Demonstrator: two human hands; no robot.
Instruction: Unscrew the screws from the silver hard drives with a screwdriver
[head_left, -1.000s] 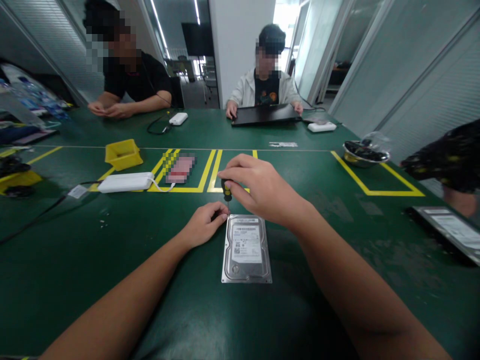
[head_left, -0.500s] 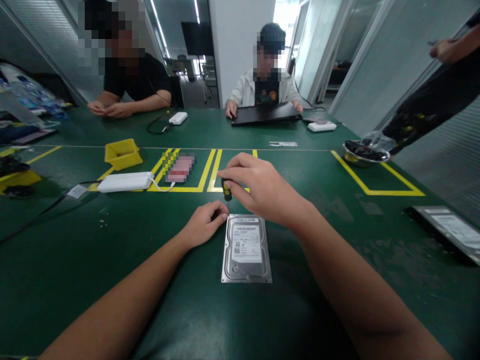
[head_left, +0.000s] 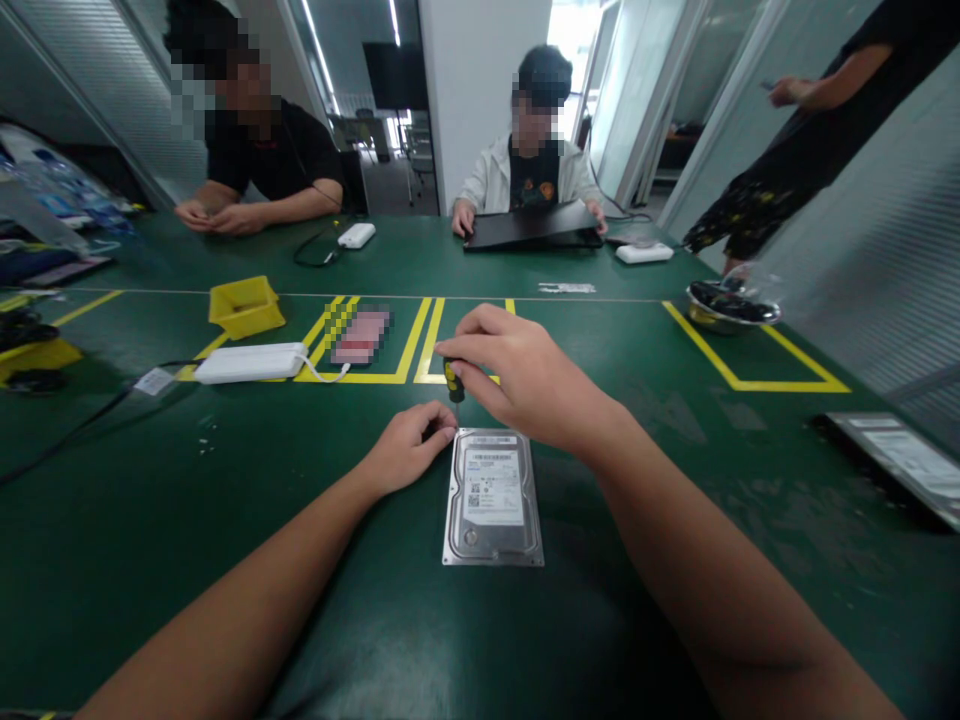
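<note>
A silver hard drive [head_left: 493, 490] with a white label lies flat on the green table in front of me. My right hand [head_left: 506, 365] is closed around a small screwdriver [head_left: 453, 380] with a dark and yellow handle. The screwdriver stands nearly upright, its shaft pointing down at the drive's far left corner. At that same corner, my left hand [head_left: 412, 445] has its thumb and fingers pinched together against the drive's edge. The exact contact of the screwdriver's tip is too small to make out.
Left of centre are a yellow bin [head_left: 246, 307], a white power strip [head_left: 251, 364] and a blurred pink phone [head_left: 361, 337]. A second drive [head_left: 896, 465] lies right, below a metal bowl [head_left: 731, 305]. Two people sit opposite, one holding a black panel [head_left: 532, 228]; another stands right.
My hands, the screwdriver and the hard drive stay nearly in place. The standing person at the right has shifted leftward, away from the frame's edge. The black panel opposite has tilted slightly.
</note>
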